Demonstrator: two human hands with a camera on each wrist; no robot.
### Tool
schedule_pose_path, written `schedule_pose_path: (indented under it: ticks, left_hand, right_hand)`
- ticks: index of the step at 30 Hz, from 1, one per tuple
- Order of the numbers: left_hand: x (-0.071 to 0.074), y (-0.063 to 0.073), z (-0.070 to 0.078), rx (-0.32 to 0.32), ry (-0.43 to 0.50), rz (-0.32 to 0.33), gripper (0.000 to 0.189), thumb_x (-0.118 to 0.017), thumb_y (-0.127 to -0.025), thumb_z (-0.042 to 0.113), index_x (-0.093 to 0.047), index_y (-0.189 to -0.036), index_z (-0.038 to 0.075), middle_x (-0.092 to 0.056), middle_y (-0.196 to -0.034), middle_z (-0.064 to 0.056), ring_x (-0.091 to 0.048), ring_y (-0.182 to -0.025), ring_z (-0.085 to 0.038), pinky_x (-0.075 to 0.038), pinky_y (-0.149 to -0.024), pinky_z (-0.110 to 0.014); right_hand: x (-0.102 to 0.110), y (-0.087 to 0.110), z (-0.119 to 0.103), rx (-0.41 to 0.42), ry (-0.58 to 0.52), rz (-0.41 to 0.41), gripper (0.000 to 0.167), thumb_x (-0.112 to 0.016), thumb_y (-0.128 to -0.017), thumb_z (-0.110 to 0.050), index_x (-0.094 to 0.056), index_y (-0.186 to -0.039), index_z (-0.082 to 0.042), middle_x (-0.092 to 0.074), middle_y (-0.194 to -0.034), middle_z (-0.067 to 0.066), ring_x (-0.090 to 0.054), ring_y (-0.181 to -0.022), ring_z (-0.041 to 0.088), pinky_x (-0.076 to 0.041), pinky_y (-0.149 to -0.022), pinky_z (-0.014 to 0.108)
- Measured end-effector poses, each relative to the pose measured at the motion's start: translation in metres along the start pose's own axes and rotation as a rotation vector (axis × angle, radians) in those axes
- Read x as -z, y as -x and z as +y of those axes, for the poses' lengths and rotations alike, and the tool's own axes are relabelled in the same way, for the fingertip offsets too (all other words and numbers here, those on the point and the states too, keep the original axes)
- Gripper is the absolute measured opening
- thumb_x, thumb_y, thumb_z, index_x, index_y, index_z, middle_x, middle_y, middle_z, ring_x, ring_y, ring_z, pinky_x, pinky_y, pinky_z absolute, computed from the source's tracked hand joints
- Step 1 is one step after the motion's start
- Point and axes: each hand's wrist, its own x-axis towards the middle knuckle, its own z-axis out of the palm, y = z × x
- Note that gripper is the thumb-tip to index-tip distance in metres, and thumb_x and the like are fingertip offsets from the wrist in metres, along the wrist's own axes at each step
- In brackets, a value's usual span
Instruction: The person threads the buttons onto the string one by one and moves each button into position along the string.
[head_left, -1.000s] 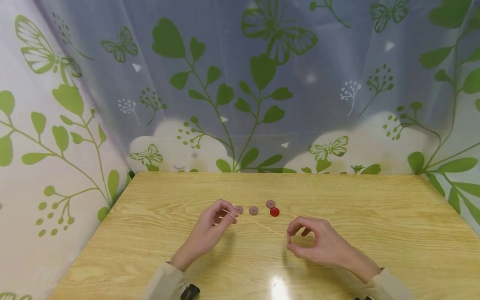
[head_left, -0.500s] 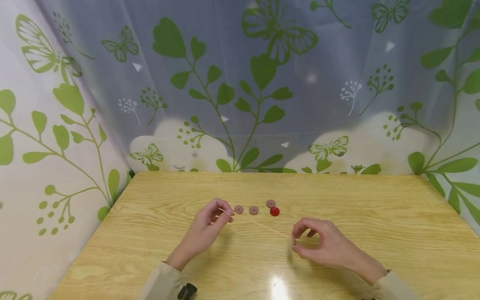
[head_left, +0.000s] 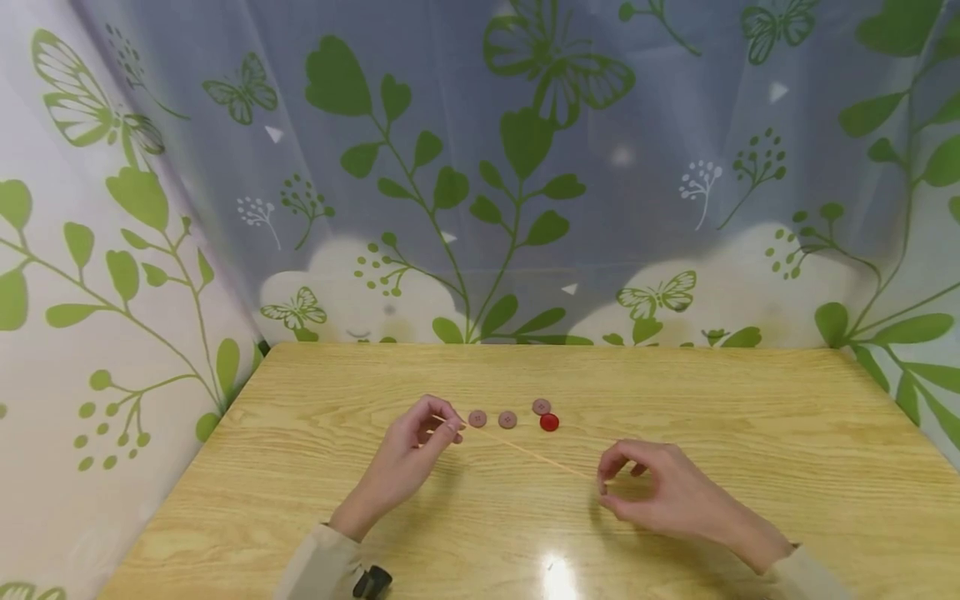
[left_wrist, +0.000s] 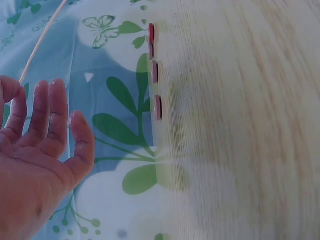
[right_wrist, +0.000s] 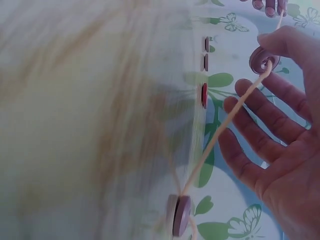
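A thin pale-orange string [head_left: 532, 455] stretches straight between the two hands above the table. My left hand [head_left: 412, 446] pinches one end between thumb and index finger, its other fingers loosely bent. With thumb and index finger my right hand [head_left: 667, 487] pinches a mauve button [right_wrist: 264, 61], and the string passes through it. Further along the string, another mauve button [right_wrist: 182, 216] shows low in the right wrist view; whether it touches the table I cannot tell. Beyond the hands lie mauve buttons [head_left: 477, 419] and a red button [head_left: 549, 422], which touches or overlaps one mauve button.
The wood-grain table [head_left: 315, 383] runs back to a curtain [head_left: 450, 167] printed with leaves and butterflies. Another printed panel [head_left: 82, 333] stands along the left side. Glare [head_left: 555, 575] shows near the front. A black band [head_left: 372, 582] sits at the left sleeve.
My right hand has moved right and slightly nearer, taking the pinched button along. My left hand has drawn a little to the left. More string shows between them; the loose buttons stay put.
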Motion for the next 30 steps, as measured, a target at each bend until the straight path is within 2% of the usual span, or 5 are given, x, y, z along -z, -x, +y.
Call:
schedule_pose_path:
  ticks: [18, 30]
  left_hand:
    - [0.002, 0.000, -0.001, -0.006, -0.007, 0.011, 0.009, -0.057, -0.105, 0.013, -0.061, -0.105, 0.006, -0.066, -0.106, -0.015, -0.068, -0.090, -0.012, -0.060, -0.083, -0.035]
    - [0.006, 0.000, -0.001, -0.002, -0.017, 0.020, 0.010, -0.055, -0.106, 0.015, -0.060, -0.105, 0.006, -0.066, -0.105, -0.013, -0.069, -0.091, -0.015, -0.059, -0.082, -0.032]
  right_hand:
    - [0.009, 0.010, 0.007, 0.013, 0.063, 0.013, 0.039, -0.087, -0.075, -0.006, -0.066, -0.098, -0.031, -0.068, -0.092, -0.023, -0.067, -0.085, 0.001, -0.055, -0.071, 0.025]
    - [0.019, 0.012, 0.009, -0.021, 0.120, -0.077, 0.032, -0.085, -0.082, -0.017, -0.065, -0.100, -0.033, -0.067, -0.096, -0.025, -0.065, -0.090, 0.001, -0.055, -0.072, 0.027]
